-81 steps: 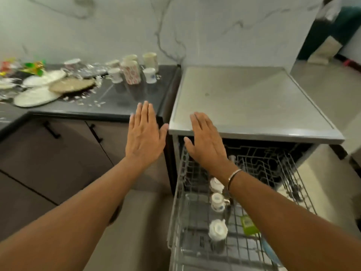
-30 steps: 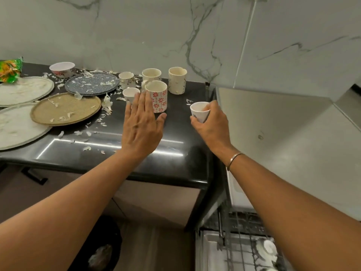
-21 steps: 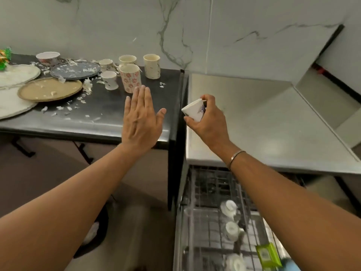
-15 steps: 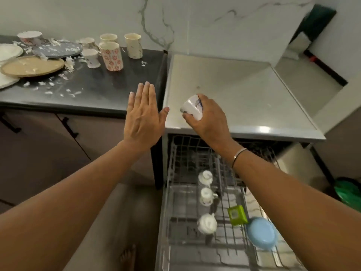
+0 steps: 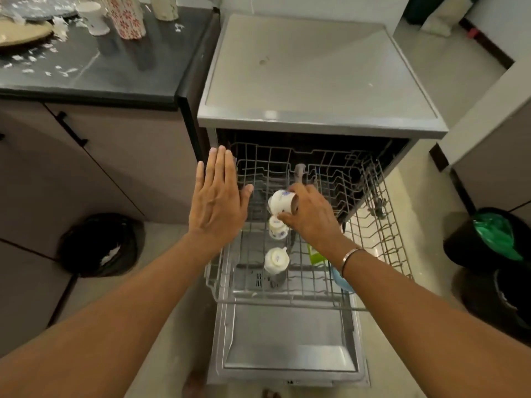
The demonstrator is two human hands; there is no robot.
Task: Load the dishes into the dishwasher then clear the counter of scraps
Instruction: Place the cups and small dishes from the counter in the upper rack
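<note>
My right hand point(image 5: 311, 218) grips a small white cup point(image 5: 280, 202) with a blue pattern, turned upside down over the pulled-out wire rack point(image 5: 376, 225) of the open dishwasher point(image 5: 316, 67). Two white cups stand inverted in the rack just below it: one point(image 5: 277, 229) right under the held cup, another point(image 5: 276, 261) nearer me. My left hand point(image 5: 219, 201) hovers flat with straight fingers over the rack's left edge, holding nothing. On the black counter point(image 5: 115, 70) stand a red-flowered mug point(image 5: 126, 17), a small white cup point(image 5: 93, 18), another mug point(image 5: 164, 7), plates and white scraps point(image 5: 43, 68).
The dishwasher door point(image 5: 287, 340) lies open toward me. A green item point(image 5: 316, 255) and a blue bowl point(image 5: 340, 278) sit in the rack by my right wrist. A black bin point(image 5: 100, 244) stands left on the floor, a green-lined bin point(image 5: 494, 239) right.
My right hand took the small cup off the counter, carried it right and down past the dishwasher top, and turned it upside down over the rack. My left hand followed, open.
</note>
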